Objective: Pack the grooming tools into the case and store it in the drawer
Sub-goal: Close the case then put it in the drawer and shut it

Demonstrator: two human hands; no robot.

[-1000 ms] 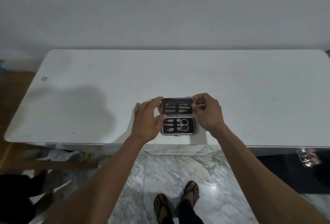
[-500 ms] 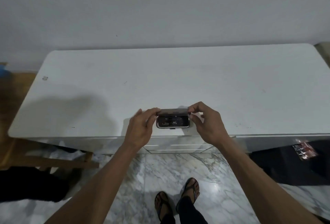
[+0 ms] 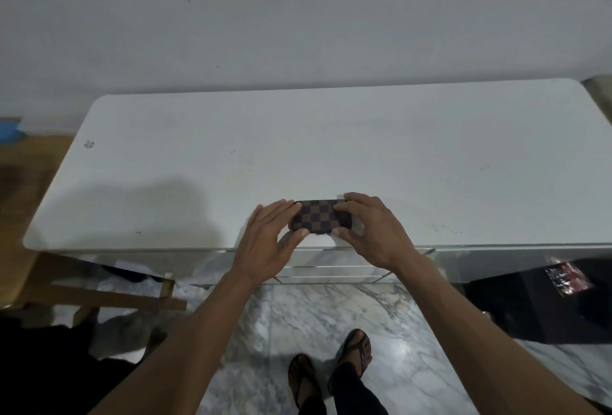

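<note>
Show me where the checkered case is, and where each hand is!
case (image 3: 318, 217), head view, middle of its checkered lid
left hand (image 3: 266, 238), head view, back of the hand
right hand (image 3: 372, 231), head view, back of the hand

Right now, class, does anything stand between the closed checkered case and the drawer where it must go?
Yes. The checkered case lies shut on the white tabletop, held at its ends by the left hand and right hand. The drawer front just below the near edge appears closed, so it must be pulled out first.

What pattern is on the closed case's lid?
A brown and black checkerboard on the case, seen clearly in the head view.
</note>
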